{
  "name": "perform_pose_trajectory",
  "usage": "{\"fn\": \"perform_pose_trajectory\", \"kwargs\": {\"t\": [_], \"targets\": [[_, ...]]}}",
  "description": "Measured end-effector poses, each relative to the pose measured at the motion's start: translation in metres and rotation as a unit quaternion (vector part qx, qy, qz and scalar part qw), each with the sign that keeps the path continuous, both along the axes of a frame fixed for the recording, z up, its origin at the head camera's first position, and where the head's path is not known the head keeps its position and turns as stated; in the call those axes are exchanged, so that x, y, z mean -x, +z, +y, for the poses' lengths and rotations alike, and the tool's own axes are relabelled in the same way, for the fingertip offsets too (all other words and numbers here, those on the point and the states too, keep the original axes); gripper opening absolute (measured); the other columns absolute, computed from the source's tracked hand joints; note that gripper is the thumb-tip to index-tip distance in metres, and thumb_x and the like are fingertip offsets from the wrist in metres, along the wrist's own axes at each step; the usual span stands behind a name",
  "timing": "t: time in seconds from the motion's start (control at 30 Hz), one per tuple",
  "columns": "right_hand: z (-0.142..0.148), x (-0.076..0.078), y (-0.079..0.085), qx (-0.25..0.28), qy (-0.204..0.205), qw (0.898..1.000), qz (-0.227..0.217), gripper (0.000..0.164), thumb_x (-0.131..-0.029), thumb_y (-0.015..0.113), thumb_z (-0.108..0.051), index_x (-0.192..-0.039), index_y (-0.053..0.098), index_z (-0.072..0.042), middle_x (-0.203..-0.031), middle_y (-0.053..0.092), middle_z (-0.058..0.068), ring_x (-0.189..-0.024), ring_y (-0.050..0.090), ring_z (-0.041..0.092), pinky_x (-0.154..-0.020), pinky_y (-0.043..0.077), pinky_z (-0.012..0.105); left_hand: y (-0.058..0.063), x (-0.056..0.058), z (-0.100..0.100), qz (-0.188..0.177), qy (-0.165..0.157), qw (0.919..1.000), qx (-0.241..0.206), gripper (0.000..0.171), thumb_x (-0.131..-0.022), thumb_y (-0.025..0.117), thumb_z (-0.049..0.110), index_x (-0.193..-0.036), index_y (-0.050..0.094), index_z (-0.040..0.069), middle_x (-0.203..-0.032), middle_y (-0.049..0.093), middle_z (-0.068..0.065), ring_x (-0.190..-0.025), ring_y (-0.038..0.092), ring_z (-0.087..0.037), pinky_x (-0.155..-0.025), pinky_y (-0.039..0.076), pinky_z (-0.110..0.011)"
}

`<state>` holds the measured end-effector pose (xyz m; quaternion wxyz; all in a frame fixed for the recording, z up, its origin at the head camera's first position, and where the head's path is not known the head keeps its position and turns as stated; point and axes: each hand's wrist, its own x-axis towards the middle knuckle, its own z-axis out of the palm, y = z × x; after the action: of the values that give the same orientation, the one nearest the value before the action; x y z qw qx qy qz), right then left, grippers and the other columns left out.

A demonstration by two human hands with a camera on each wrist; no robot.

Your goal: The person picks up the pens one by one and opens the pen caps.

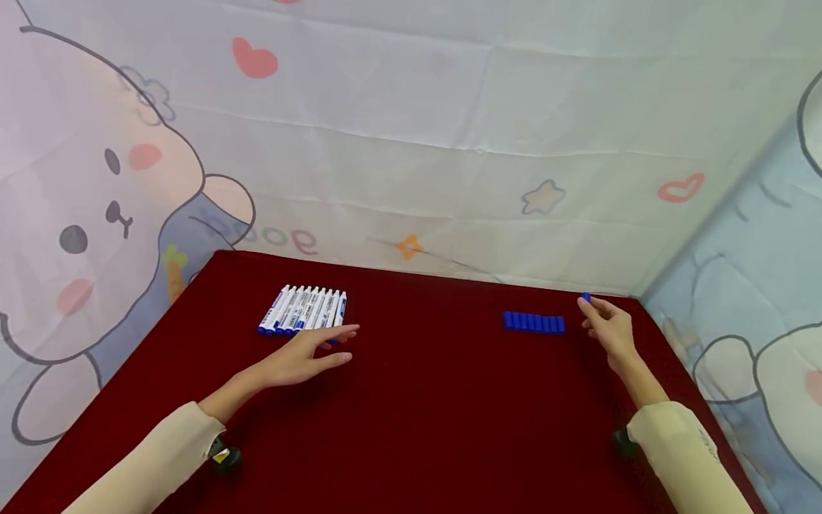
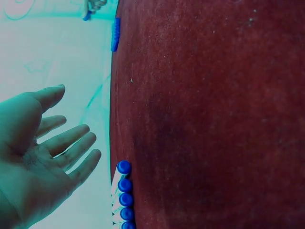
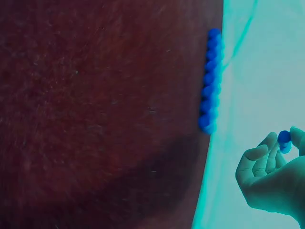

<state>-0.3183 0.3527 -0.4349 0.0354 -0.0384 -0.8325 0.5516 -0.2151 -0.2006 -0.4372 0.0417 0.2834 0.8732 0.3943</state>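
In the head view, my right hand pinches a small blue marker cap between thumb and fingers, raised off the table. The same cap shows at the fingertips in the right wrist view. Just left of that hand lies a tight row of several blue caps. My left hand hovers with fingers extended and holds nothing. Beyond it several white markers lie side by side, blue ends towards me. The hand hides part of the markers at the right of that row.
A dark red cloth covers the table. Behind it hangs a pale printed curtain with hearts, stars and cartoon animals, and another printed sheet stands along the right side. Bare red cloth lies between the markers and the caps.
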Motion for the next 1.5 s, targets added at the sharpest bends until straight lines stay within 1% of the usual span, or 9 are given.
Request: {"fn": "perform_pose_trajectory", "kwargs": {"t": [0.2, 0.43, 0.53, 0.67, 0.77, 1.0, 1.17, 1.37, 1.5], "targets": [[0.022, 0.000, -0.024, -0.072, -0.032, 0.996, -0.044, 0.073, -0.104, 0.055, -0.043, -0.149, 0.041, 0.012, -0.083, 0.064, -0.020, -0.067, 0.058, -0.006, -0.062, 0.053, 0.017, -0.006, 0.003, 0.012, -0.007, -0.025, 0.9996, -0.006, 0.053, -0.106, 0.057, 0.025, -0.152, 0.045, 0.001, -0.144, 0.058, -0.025, -0.130, 0.057, -0.041, -0.103, 0.050, -0.055], [0.030, 0.004, -0.042, -0.208, 0.003, 0.978, -0.029, 0.064, -0.106, 0.054, -0.037, -0.136, 0.051, 0.020, -0.101, 0.075, 0.024, -0.062, 0.059, -0.002, -0.059, 0.052, 0.022, -0.008, 0.006, 0.017, -0.009, -0.034, 0.9993, -0.009, 0.052, -0.106, 0.057, 0.022, -0.152, 0.046, 0.002, -0.142, 0.060, -0.025, -0.127, 0.059, -0.041, -0.101, 0.052, -0.053], [0.031, 0.002, -0.044, -0.260, 0.015, 0.965, -0.017, 0.060, -0.106, 0.054, -0.032, -0.132, 0.052, 0.022, -0.103, 0.073, 0.031, -0.064, 0.067, 0.013, -0.068, 0.057, 0.033, -0.009, 0.006, 0.020, -0.009, -0.046, 0.9989, -0.008, 0.052, -0.106, 0.056, 0.023, -0.152, 0.045, 0.002, -0.141, 0.060, -0.025, -0.126, 0.060, -0.042, -0.101, 0.053, -0.053], [0.034, -0.001, -0.044, -0.306, 0.015, 0.952, -0.009, 0.058, -0.106, 0.054, -0.031, -0.130, 0.054, 0.021, -0.108, 0.071, 0.034, -0.090, 0.071, 0.043, -0.085, 0.055, 0.054, -0.010, 0.008, 0.028, -0.014, -0.057, 0.9982, -0.011, 0.052, -0.106, 0.056, 0.023, -0.153, 0.044, 0.002, -0.141, 0.060, -0.025, -0.126, 0.060, -0.042, -0.101, 0.052, -0.055], [0.032, 0.001, -0.042, -0.313, 0.010, 0.950, -0.004, 0.059, -0.105, 0.055, -0.033, -0.131, 0.056, 0.020, -0.111, 0.070, 0.034, -0.098, 0.067, 0.048, -0.087, 0.054, 0.058, -0.009, 0.009, 0.032, -0.016, -0.058, 0.9981, -0.013, 0.053, -0.106, 0.058, 0.023, -0.153, 0.045, 0.003, -0.141, 0.061, -0.024, -0.126, 0.061, -0.040, -0.101, 0.052, -0.055], [0.021, 0.002, -0.042, -0.294, -0.019, 0.956, -0.005, 0.056, -0.102, 0.061, -0.037, -0.131, 0.061, 0.011, -0.106, 0.074, 0.027, -0.077, 0.072, 0.030, -0.066, 0.056, 0.039, -0.006, 0.008, 0.031, -0.009, -0.061, 0.9980, -0.012, 0.053, -0.106, 0.058, 0.024, -0.152, 0.045, 0.002, -0.140, 0.062, -0.024, -0.124, 0.061, -0.041, -0.099, 0.053, -0.055], [0.015, 0.002, -0.040, -0.294, -0.002, 0.956, -0.002, 0.053, -0.105, 0.054, -0.034, -0.130, 0.061, 0.013, -0.105, 0.072, 0.029, -0.089, 0.070, 0.039, -0.074, 0.056, 0.049, -0.003, 0.007, 0.027, -0.008, -0.055, 0.9984, -0.006, 0.052, -0.106, 0.057, 0.024, -0.152, 0.045, 0.003, -0.139, 0.062, -0.023, -0.124, 0.061, -0.041, -0.099, 0.053, -0.054], [0.021, -0.002, -0.033, -0.280, 0.023, 0.960, 0.010, 0.051, -0.107, 0.052, -0.028, -0.131, 0.057, 0.017, -0.095, 0.073, 0.029, -0.068, 0.069, 0.025, -0.063, 0.054, 0.035, 0.000, 0.008, 0.030, -0.008, -0.057, 0.9983, -0.010, 0.052, -0.106, 0.058, 0.023, -0.152, 0.045, 0.003, -0.139, 0.062, -0.024, -0.124, 0.061, -0.041, -0.099, 0.053, -0.055], [0.020, -0.012, -0.026, -0.290, 0.028, 0.956, 0.043, 0.048, -0.106, 0.054, -0.024, -0.131, 0.057, 0.016, -0.108, 0.070, 0.033, -0.089, 0.071, 0.040, -0.077, 0.058, 0.049, 0.000, 0.007, 0.031, -0.011, -0.051, 0.9986, -0.013, 0.053, -0.105, 0.058, 0.023, -0.152, 0.045, 0.002, -0.139, 0.062, -0.023, -0.125, 0.061, -0.040, -0.099, 0.053, -0.055]]}}
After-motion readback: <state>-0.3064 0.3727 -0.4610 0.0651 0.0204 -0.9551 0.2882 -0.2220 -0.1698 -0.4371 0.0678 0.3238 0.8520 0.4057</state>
